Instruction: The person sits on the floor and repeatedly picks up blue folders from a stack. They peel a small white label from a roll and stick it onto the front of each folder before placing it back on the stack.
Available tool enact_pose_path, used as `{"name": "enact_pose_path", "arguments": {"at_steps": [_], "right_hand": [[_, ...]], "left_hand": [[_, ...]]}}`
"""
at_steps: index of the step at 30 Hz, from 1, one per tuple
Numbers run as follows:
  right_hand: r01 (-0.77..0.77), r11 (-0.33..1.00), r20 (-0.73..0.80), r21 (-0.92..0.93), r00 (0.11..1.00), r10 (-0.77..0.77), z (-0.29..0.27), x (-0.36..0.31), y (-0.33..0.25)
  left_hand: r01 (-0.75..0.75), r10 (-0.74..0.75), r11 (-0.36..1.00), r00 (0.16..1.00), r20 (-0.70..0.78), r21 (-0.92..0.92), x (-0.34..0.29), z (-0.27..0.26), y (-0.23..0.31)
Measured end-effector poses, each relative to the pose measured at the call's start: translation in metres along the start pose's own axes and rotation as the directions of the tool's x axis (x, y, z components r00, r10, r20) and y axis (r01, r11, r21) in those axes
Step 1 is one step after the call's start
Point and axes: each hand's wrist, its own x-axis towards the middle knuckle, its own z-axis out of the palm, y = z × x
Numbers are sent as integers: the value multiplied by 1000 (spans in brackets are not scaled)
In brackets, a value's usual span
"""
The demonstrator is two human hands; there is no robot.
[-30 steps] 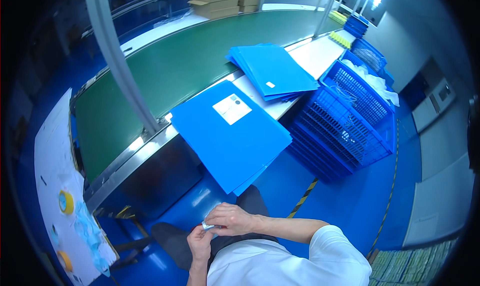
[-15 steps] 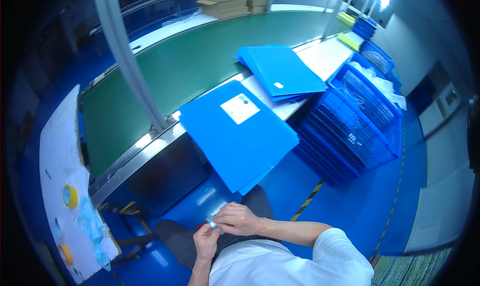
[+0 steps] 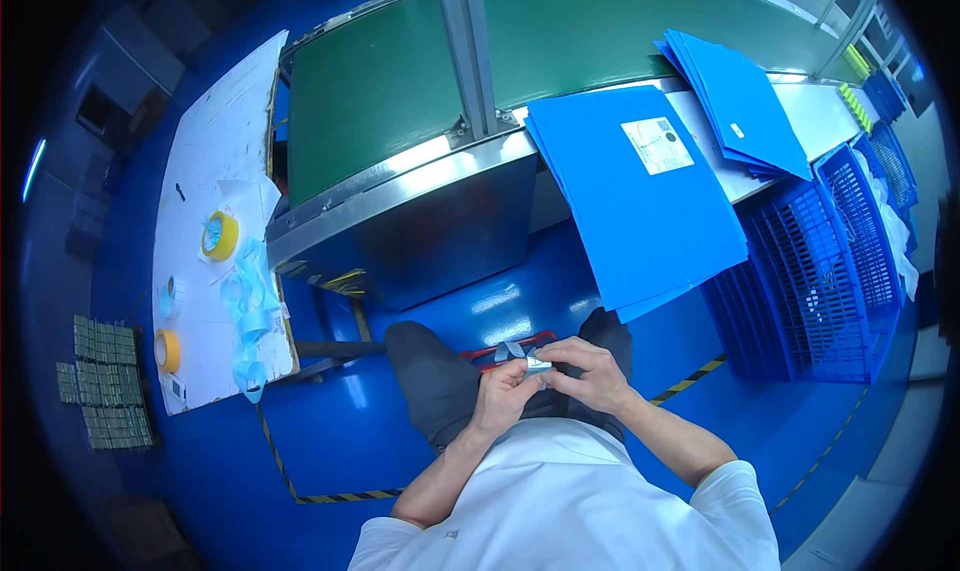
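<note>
With left grip point(image 3: 500, 396) and right grip point(image 3: 592, 376), pinches one small white piece point(image 3: 537, 365) over the lap, near a red-edged thing point(image 3: 480, 354), partly hidden. At far left, has bundled stacks point(image 3: 105, 381), too small to count, beside a white worktop point(image 3: 205, 131). Has on this worktop two tape rolls point(image 3: 231, 236), one smaller pale roll point(image 3: 176, 293), one dark pen-like stick point(image 3: 181, 192) and light-blue strips point(image 3: 255, 296) trailing over the near edge. Leaves blue floor point(image 3: 330, 441) showing between worktop and legs. Ahead, faces a green conveyor belt point(image 3: 380, 111) with a metal edge point(image 3: 410, 183) and one upright post point(image 3: 464, 51). Rightward, has two piles of blue sheets point(image 3: 640, 206), the nearer jutting past the edge toward the legs. At far right, has blue slatted crates point(image 3: 800, 256), hard to count, with white sheeting point(image 3: 890, 206) spilling over one rim; cannot make out other contents.
</note>
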Motion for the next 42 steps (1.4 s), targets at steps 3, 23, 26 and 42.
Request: {"name": "enact_pose_path", "arguments": {"at_steps": [3, 23, 26, 42], "right_hand": [[80, 995, -12, -56, 997, -81, 0, 1, 6], [116, 992, -148, -55, 981, -123, -30, 14, -40], [351, 814, -251, -462, 829, -500, -71, 43, -56], [159, 558, -9, -814, 958, -286, -131, 54, -22]], "left_hand": [[3, -2, 1000, 1000, 31, -28, 0, -1, 0], [-8, 19, 997, 991, 129, -82, 0, 4, 14], [26, -22, 999, 995, 96, -47, -1, -2, 10], [86, -86, 996, 992, 91, 4, 3, -7, -8]]}}
